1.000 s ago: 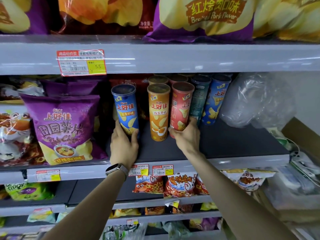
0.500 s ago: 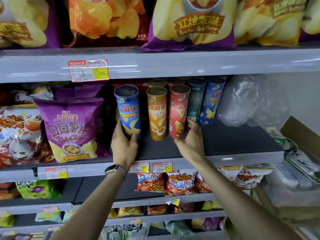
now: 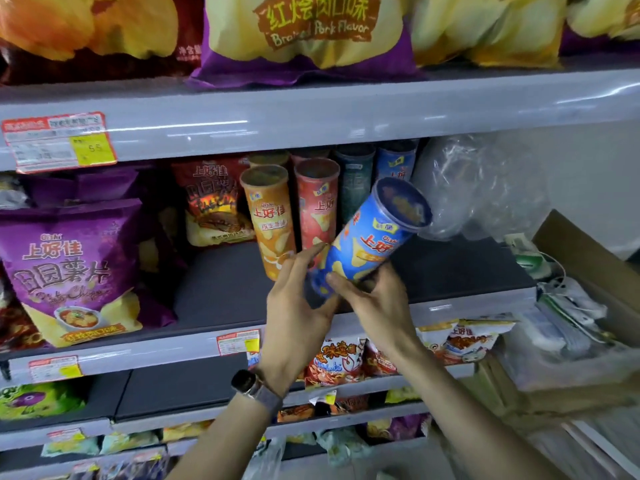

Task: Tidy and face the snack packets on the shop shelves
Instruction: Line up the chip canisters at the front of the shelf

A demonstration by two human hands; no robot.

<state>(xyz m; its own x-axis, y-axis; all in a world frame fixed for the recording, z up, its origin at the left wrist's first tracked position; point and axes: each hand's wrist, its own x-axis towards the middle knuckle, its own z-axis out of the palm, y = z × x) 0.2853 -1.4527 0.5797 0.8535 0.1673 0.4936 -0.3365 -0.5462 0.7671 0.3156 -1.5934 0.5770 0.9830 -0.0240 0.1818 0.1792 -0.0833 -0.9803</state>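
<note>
A blue crisp can (image 3: 377, 233) hangs tilted in front of the middle shelf (image 3: 467, 308), lid up and to the right. My left hand (image 3: 294, 313) holds its lower end between fingers and thumb. From below and to the right, my right hand (image 3: 377, 303) grips the same end, one finger across the front. An orange can (image 3: 268, 216) and a red can (image 3: 317, 202) stand upright just behind. A teal can (image 3: 355, 178) and another blue can (image 3: 394, 161) stand further back. A purple crisp bag (image 3: 69, 268) faces forward at the left.
Bare dark shelf floor (image 3: 221, 282) lies between the purple bag and the cans. A red crisp bag (image 3: 211, 202) leans at the back. Crumpled clear plastic (image 3: 485, 181) fills the shelf's right end. A cardboard box (image 3: 585, 258) and cables sit beyond it. Large crisp bags (image 3: 311, 32) line the top shelf.
The blue can has left its spot left of the orange can and now hangs tilted to the right. My right hand has left the red can and joined the left on it.
</note>
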